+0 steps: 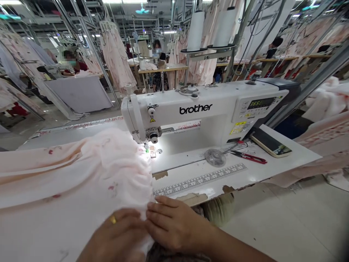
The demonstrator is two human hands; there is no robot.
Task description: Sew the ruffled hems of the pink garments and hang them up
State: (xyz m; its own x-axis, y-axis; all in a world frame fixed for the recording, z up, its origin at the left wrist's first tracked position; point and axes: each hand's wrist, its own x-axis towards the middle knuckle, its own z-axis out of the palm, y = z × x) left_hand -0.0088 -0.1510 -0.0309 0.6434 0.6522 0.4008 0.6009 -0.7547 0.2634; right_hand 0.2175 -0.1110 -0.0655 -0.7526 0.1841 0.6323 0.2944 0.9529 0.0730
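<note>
Here, white sewing table (185,162), ruler strip (200,180); pink garments (116,54) hanging beyond.

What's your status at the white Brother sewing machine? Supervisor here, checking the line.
Left hand and right hand on gathered pale pink fabric. Fabric runs up to the metal presser foot. Red-handled thread snips lie to the right, off the fabric.

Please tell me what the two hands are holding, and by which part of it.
The left hand and the right hand together hold the pale pink printed fabric by its gathered edge, at the end nearest the person.
</note>
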